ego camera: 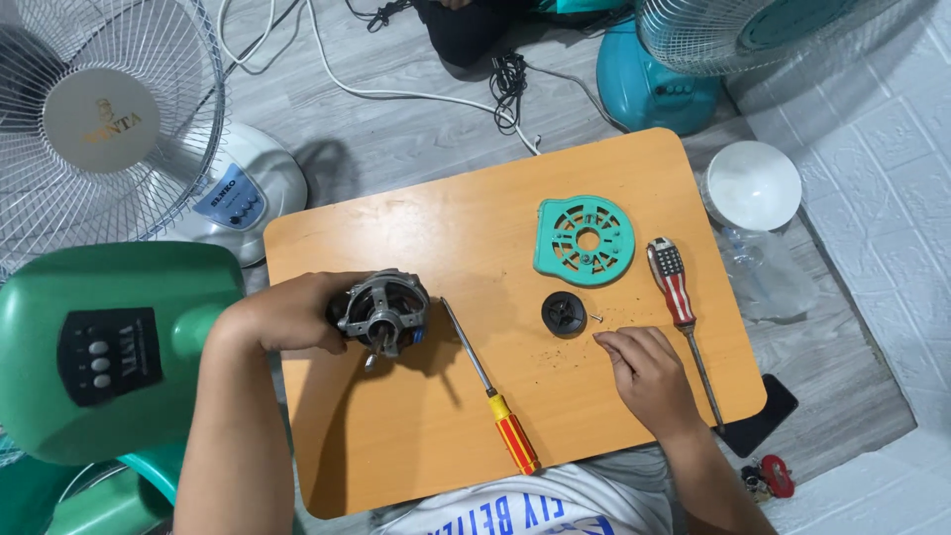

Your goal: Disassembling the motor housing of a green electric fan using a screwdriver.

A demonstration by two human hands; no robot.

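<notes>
My left hand (pixel 287 315) grips a grey metal fan motor (pixel 386 312) and holds it on the orange table (pixel 456 228), left of centre. My right hand (pixel 649 372) rests on the table with fingers curled, fingertips by a small screw (pixel 597 318) and a black round part (pixel 564 314). Between my hands lies a yellow-and-red-handled screwdriver (pixel 492 389), tip toward the motor. A teal vented motor cover (pixel 585 239) lies farther back. A second screwdriver (pixel 682 297) with a striped handle lies just right of my right hand.
A green fan base (pixel 104 347) stands at the left, with a white fan (pixel 109 129) behind it. A teal fan (pixel 664 69) and cables (pixel 508 84) are at the back. A white bowl-like lid (pixel 753 185) sits right of the table. A phone (pixel 765 416) and keys (pixel 768 478) lie on the floor.
</notes>
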